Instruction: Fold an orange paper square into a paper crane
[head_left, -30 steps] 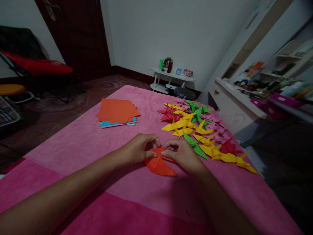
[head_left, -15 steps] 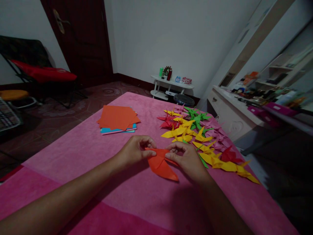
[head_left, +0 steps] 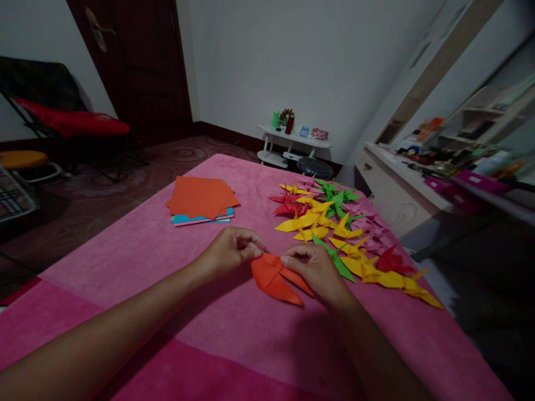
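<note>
A half-folded orange paper piece [head_left: 273,278] lies on the pink cloth [head_left: 137,250] in front of me. My left hand [head_left: 229,253] pinches its upper left edge with closed fingers. My right hand [head_left: 315,267] pinches its upper right flap, fingers curled over the paper. A stack of paper sheets [head_left: 201,199], orange on top with blue and pink below, lies further back on the left. Several folded paper cranes [head_left: 334,223] in yellow, green, red and pink are spread out to the right.
A dark door [head_left: 134,67] and a chair with a red cushion [head_left: 71,122] stand at the back left. A small white shelf [head_left: 295,139] with bottles sits against the far wall. A cluttered white counter [head_left: 422,172] runs along the right.
Both hands keep pinching the orange piece, with the fingers shifted slightly on its top edge. The camera view has moved a little.
</note>
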A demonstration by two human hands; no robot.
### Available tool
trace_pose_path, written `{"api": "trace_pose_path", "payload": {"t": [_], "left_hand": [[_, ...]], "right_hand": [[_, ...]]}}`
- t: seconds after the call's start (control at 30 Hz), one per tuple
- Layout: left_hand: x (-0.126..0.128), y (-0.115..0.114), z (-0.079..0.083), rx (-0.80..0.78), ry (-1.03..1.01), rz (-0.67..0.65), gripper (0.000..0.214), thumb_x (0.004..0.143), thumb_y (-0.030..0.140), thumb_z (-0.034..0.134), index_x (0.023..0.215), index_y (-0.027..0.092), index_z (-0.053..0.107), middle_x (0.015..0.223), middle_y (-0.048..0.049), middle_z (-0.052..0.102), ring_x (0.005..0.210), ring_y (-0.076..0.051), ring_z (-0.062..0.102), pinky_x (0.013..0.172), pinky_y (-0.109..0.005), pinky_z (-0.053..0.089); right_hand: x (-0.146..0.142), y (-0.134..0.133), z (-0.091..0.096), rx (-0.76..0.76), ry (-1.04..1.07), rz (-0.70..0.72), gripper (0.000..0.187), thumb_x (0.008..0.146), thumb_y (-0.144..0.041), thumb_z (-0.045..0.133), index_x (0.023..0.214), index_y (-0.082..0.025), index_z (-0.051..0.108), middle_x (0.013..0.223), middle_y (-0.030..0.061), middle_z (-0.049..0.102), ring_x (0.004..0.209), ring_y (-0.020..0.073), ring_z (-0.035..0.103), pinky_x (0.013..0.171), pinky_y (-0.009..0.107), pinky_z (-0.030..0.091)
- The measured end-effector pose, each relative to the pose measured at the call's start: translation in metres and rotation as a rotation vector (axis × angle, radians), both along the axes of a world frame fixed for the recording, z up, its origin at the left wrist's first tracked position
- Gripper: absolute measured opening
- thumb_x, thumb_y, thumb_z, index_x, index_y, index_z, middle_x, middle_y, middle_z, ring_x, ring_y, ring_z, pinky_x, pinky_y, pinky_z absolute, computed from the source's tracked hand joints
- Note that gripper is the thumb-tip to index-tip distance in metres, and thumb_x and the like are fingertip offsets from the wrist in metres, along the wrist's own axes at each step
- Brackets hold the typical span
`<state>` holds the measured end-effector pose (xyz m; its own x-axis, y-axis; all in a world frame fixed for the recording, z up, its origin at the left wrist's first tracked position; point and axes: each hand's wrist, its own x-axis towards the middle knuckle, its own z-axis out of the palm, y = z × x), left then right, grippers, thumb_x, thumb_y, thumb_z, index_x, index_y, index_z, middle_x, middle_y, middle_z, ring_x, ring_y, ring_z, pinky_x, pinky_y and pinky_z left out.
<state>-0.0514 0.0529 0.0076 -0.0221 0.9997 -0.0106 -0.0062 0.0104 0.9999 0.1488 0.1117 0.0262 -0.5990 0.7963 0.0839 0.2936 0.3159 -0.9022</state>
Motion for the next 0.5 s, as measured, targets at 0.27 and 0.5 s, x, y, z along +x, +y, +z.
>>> {"api": "trace_pose_path", "payload": {"t": [0.27,0.5], "left_hand": [[-0.004,0.0,-0.018,0.025,0.3,-0.055,0.011,0.071,0.018,0.061,0.075,0.013,0.071,0.069,-0.0057,0.069,0.061,-0.015,0.061,0.06,-0.025,0.045],[-0.006,0.001,-0.02,0.429,0.724,-0.178,0.021,0.073,0.007,0.059,0.079,0.019,0.075,0.093,-0.0083,0.069,0.091,-0.02,0.061,0.086,-0.032,0.046]], "right_hand": [[-0.002,0.006,-0.034,-0.02,-0.067,-0.023,0.012,0.073,-0.023,0.061,0.066,-0.017,0.07,0.06,0.0002,0.064,0.055,0.0132,0.053,0.051,0.023,0.038],[-0.001,0.008,-0.046,0.225,-0.199,-0.028,0.012,0.075,-0.028,0.065,0.076,-0.022,0.074,0.066,0.002,0.069,0.057,0.0153,0.057,0.052,0.024,0.037]]}}
